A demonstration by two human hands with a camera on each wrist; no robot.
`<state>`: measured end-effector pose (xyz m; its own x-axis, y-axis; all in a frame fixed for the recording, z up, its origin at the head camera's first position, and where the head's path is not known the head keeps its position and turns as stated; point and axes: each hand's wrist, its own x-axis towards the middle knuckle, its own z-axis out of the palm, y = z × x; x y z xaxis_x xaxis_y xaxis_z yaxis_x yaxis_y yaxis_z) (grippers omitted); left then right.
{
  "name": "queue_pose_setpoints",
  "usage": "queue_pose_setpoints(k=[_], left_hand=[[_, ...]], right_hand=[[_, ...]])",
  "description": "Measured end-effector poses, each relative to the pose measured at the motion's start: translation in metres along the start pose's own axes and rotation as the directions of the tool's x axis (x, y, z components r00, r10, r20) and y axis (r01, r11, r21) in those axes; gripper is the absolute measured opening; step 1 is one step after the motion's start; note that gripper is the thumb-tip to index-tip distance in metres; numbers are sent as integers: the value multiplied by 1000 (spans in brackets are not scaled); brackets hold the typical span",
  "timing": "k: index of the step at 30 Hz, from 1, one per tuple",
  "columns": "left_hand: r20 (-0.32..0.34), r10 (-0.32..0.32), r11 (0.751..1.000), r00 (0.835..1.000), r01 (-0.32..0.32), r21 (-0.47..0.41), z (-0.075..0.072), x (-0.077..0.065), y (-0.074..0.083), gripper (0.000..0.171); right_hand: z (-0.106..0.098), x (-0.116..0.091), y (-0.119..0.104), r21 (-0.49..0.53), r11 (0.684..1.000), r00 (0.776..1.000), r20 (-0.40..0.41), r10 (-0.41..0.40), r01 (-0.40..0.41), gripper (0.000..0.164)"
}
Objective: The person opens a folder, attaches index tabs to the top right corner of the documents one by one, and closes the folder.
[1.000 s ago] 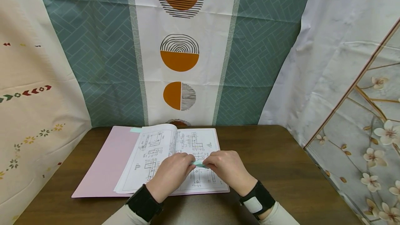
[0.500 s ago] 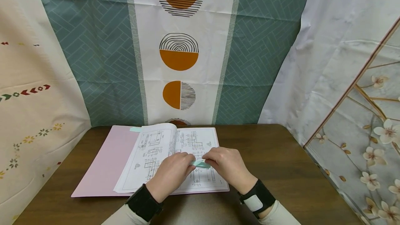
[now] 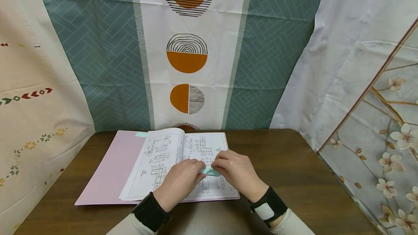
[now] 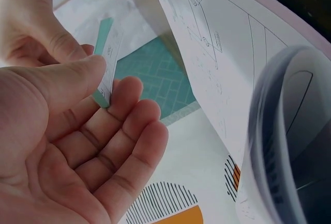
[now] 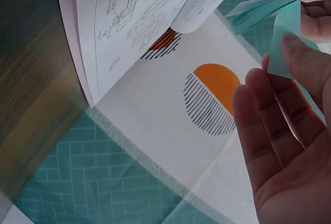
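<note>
Above the open book's right-hand page (image 3: 196, 188), both hands are on a small pad of mint-green sticky notes (image 3: 210, 172). My left hand (image 3: 179, 178) pinches the pad between thumb and index finger, its other fingers loosely bent in the left wrist view. With thumb and fingertips, my right hand (image 3: 237, 172) pinches a green sheet (image 5: 282, 38), which stands angled away from the layered stack (image 5: 251, 16) in the right wrist view. Printed marks show on the pad's white face (image 4: 109, 63) in the left wrist view.
The book has technical line drawings and a pink cover (image 3: 111, 177); its left-hand pages (image 3: 153, 166) bow upward. A mint-green note (image 3: 141, 134) sticks out at the cover's top edge. Brown tabletop (image 3: 277, 162) surrounds it, and patterned cloth (image 3: 274, 64) hangs behind.
My right hand has lifted slightly and its fingers have bent more, so the green sheet shows more widely between the hands. The left hand and the book stay almost where they were.
</note>
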<state>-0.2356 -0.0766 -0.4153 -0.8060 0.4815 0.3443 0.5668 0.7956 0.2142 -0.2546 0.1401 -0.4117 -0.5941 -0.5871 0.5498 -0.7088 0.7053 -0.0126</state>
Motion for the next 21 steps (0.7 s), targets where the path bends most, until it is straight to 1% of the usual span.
queue_pose_setpoints(k=[8, 17, 21], left_hand=[[10, 9, 1000, 1000, -9, -8, 0, 2, 1, 19], [-16, 64, 998, 998, -64, 22, 3, 1, 0, 16], [-7, 69, 997, 998, -68, 22, 3, 0, -1, 15]], right_hand=[[1, -1, 0, -7, 1000, 1000, -2, 3, -3, 15], [-1, -1, 0, -11, 1000, 1000, -15, 18, -18, 15], [-1, 0, 0, -12, 1000, 1000, -16, 26, -26, 15]])
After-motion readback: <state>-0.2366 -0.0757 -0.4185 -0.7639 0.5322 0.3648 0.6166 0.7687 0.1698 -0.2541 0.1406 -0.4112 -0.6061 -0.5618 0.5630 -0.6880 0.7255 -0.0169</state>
